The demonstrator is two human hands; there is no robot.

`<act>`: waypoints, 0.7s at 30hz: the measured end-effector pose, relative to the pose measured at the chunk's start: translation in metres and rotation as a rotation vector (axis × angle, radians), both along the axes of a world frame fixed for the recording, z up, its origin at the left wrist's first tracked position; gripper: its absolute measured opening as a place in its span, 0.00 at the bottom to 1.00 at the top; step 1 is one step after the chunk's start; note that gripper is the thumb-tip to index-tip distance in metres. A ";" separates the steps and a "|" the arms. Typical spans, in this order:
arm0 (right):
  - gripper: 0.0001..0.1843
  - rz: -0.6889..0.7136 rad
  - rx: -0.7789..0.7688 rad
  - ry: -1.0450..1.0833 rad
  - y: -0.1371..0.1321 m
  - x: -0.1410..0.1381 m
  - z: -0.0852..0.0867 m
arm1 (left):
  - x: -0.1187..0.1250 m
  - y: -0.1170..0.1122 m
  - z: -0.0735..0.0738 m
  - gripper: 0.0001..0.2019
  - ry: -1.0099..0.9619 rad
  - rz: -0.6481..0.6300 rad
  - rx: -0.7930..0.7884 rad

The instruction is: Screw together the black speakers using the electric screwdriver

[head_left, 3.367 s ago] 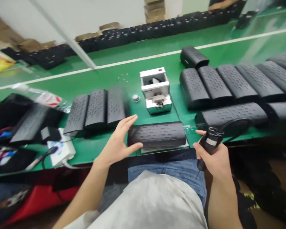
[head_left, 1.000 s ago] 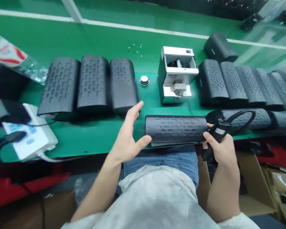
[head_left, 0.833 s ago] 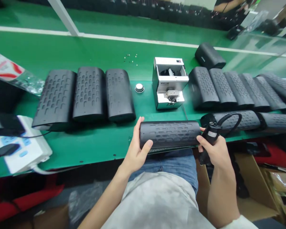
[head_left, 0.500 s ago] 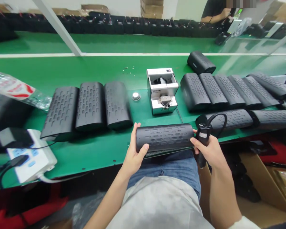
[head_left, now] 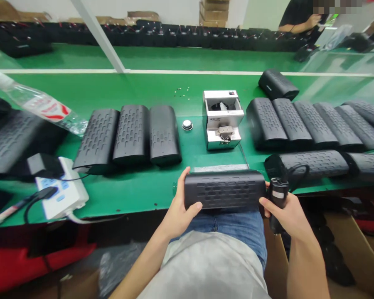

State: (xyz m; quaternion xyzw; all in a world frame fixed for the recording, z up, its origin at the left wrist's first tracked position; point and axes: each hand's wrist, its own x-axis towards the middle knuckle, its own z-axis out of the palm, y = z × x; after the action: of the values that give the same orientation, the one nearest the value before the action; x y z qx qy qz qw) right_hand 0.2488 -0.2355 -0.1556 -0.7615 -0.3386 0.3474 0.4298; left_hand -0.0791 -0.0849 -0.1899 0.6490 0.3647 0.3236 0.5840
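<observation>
The left hand (head_left: 180, 203) holds a black speaker shell (head_left: 224, 190) (rows of oblong holes) at the table's (head_left: 127, 197) front edge. The right hand (head_left: 288, 211) grips a screwdriver (head_left: 278, 203).

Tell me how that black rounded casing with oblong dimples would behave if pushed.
Probably stiff: the black rounded casing keeps its shape between left hand and right hand. Its curved side suggests rolling if tipped, though similar casings on the green bench rest steadily.
</observation>
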 end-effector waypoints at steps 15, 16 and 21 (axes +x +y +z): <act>0.31 0.028 0.176 -0.072 -0.024 0.002 -0.015 | -0.008 -0.012 -0.005 0.50 -0.031 -0.001 0.201; 0.30 0.028 0.180 -0.077 -0.025 0.002 -0.014 | -0.009 -0.012 -0.005 0.52 -0.026 -0.011 0.189; 0.31 0.039 0.171 -0.061 -0.028 -0.002 -0.009 | -0.012 -0.014 -0.007 0.54 -0.006 -0.058 0.244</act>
State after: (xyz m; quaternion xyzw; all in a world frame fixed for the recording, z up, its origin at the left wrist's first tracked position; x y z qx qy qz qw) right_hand 0.2465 -0.2633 -0.1649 -0.7256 -0.3946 0.3022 0.4758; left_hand -0.0914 -0.0989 -0.1968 0.7246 0.3021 0.3506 0.5107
